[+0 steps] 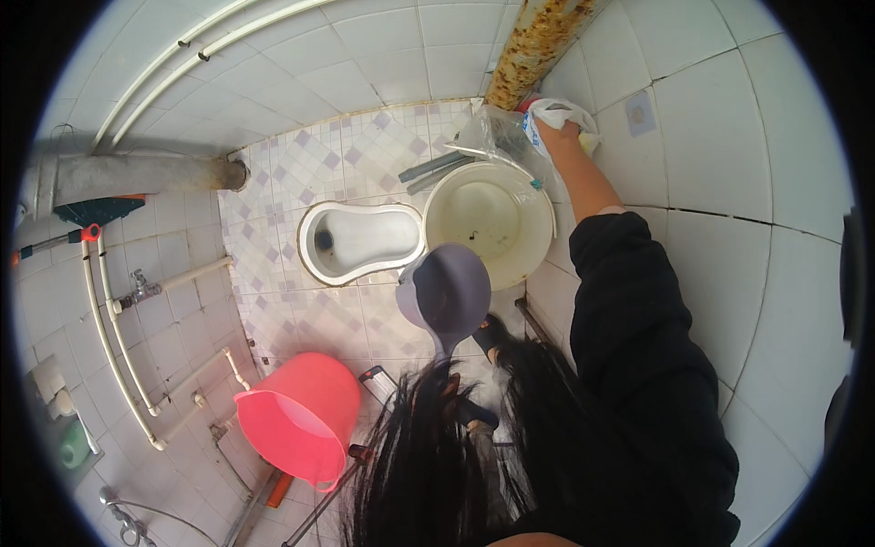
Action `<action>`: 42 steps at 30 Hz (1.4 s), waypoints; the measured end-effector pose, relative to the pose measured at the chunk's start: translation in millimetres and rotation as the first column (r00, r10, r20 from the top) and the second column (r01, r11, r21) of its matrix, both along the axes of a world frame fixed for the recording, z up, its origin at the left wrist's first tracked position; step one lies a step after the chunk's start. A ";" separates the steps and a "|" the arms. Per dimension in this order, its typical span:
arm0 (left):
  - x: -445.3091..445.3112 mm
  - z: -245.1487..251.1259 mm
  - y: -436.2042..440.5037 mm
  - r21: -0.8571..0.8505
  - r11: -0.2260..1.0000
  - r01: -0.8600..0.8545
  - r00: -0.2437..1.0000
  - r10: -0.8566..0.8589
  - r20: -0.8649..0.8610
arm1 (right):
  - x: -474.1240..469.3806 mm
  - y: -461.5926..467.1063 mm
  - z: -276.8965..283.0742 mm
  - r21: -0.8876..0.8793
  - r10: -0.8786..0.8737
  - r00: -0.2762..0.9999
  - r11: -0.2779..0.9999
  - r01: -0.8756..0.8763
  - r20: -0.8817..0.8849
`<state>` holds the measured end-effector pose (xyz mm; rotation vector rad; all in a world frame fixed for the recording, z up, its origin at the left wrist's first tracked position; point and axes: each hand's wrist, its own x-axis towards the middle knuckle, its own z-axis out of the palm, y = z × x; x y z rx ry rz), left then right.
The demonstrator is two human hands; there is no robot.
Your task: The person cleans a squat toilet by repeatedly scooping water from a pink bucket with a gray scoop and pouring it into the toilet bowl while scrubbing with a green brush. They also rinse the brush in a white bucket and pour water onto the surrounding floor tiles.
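My right hand (557, 133) reaches to the far corner, at a white plastic bag (542, 113) with blue print; the bag hides some of its fingers. A clear plastic bag (487, 130) hangs beside it, over the rim of a large pale bucket (489, 222). The bucket stands on the tiled floor and holds a little water or residue. Nearer to me, a grey-purple plastic dipper (444, 290) overlaps the bucket's edge, empty-looking, its handle running down under my long hair. Only a bit of my left hand (451, 386) shows at that handle, mostly covered by hair.
A white squat toilet (366, 241) is set in the floor left of the bucket. A pink bucket (301, 417) lies tilted at lower left. A rusty pipe (536, 51) rises in the far corner; a grey corrugated hose (437, 167) lies nearby. Pipes and a broom (96, 212) line the left wall.
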<state>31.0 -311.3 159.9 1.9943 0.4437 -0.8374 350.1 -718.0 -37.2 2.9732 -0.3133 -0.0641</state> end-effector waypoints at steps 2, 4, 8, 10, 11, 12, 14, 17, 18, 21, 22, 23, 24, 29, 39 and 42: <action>0.3 -2.2 -0.3 0.000 1.000 0.003 1.000 -0.003 -0.009 | -0.9 -10.0 -23.1 0.052 -0.031 0.992 0.998 0.025 0.125; 0.1 -5.3 -1.2 0.011 1.000 -0.015 1.000 0.015 -0.012 | 4.1 -0.9 -25.1 0.136 -0.103 0.979 0.987 0.080 0.175; 1.8 -8.4 0.9 0.023 1.000 -0.015 1.000 0.016 -0.026 | 9.3 -3.9 -53.8 0.043 -0.218 0.975 0.976 0.216 0.047; 1.0 -8.3 1.4 0.029 1.000 -0.008 0.999 0.009 -0.033 | 4.1 -3.9 -69.1 -0.149 -0.218 0.974 0.967 0.207 -0.060; 2.1 -9.7 2.3 0.031 0.999 -0.008 0.999 0.009 -0.033 | -5.2 -8.6 -74.8 -0.044 -0.203 0.979 0.978 0.203 0.011; 0.1 -9.7 1.2 0.047 0.998 -0.034 0.999 0.035 -0.025 | -7.6 4.5 -55.2 0.074 -0.167 0.982 0.984 0.160 0.089; -0.9 -7.1 2.5 0.053 0.998 -0.045 0.999 0.046 -0.017 | -16.9 6.7 -29.7 -0.201 -0.052 0.999 0.978 0.051 0.000; -2.3 -4.3 6.9 0.062 0.997 -0.052 0.999 0.053 -0.012 | -32.2 0.2 -18.0 0.045 -0.097 0.990 0.995 0.093 0.104; -3.2 -2.5 9.4 0.063 0.996 -0.055 0.998 0.056 -0.008 | -40.9 2.0 -3.8 0.095 -0.096 0.991 0.992 0.087 0.095; -7.7 -1.7 15.2 0.092 0.991 -0.094 0.996 0.094 0.010 | -49.5 20.3 32.8 0.231 -0.047 0.998 0.972 0.035 0.047; -8.0 -2.4 18.5 0.103 0.990 -0.095 0.996 0.094 0.010 | -55.0 25.4 41.9 0.269 -0.034 0.999 0.963 0.027 0.022; -8.3 -2.7 21.4 0.120 0.988 -0.094 0.996 0.094 0.011 | -59.5 33.2 50.9 0.303 -0.022 1.000 0.953 0.021 -0.001; -9.3 -4.9 22.6 0.135 0.986 -0.096 0.995 0.095 0.014 | -62.6 42.1 57.6 0.334 -0.006 1.000 0.943 0.013 -0.021; -7.4 -9.1 34.2 0.213 0.968 -0.130 0.991 0.126 0.033 | -92.0 91.8 77.3 0.192 0.129 0.986 0.976 -0.107 -0.107; 28.5 -69.8 80.1 0.168 0.917 -0.362 0.930 0.343 0.134 | -174.7 278.8 115.2 0.429 0.098 0.937 0.901 0.059 -0.335; 33.4 -80.5 95.0 0.189 0.928 -0.322 0.946 0.322 0.032 | -190.2 310.3 109.3 0.482 0.110 0.915 0.871 0.099 -0.387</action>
